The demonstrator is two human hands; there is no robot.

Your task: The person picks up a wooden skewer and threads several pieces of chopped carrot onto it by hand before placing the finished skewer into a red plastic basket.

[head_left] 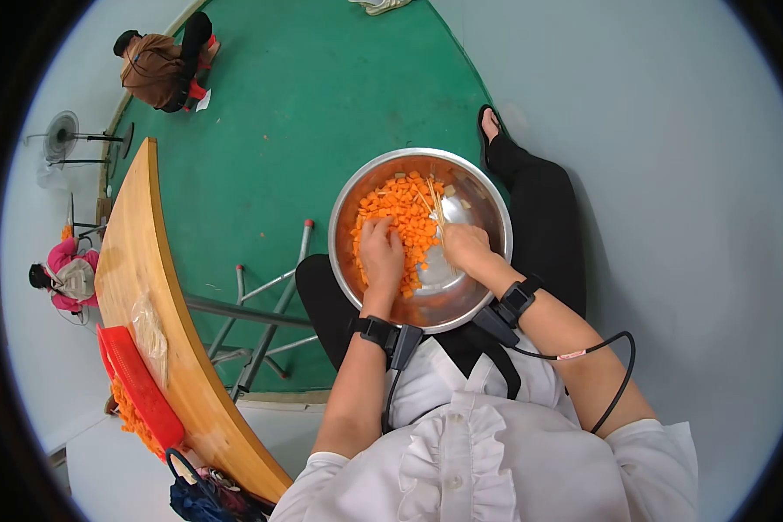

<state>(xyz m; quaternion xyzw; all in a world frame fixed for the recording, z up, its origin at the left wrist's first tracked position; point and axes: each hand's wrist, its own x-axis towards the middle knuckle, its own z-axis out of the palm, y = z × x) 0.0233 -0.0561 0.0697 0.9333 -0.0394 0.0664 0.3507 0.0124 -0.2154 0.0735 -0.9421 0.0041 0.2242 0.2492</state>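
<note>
A wide steel bowl (pixel 348 200) rests on my lap. Orange diced carrot (pixel 400 198) covers its left side, with a few pale cubes (pixel 450 190) near the far right. Thin bamboo skewers (pixel 436 202) stick out of my right hand (pixel 466 246), which is closed around their near ends inside the bowl. My left hand (pixel 381 250) reaches in at the left, its fingers bent together down among the carrot cubes. What those fingertips hold, if anything, is hidden. Both wrists carry black straps with cabled devices.
On the left stands a wooden table (pixel 170 287) bearing a plastic bag of skewers (pixel 150 335) and a red basket (pixel 143 383) beside orange pieces. Metal folding legs (pixel 274 322) stand beneath it. Two seated people (pixel 152 70) and a fan (pixel 63 137) are farther off. A wall (pixel 670 174) rises at right.
</note>
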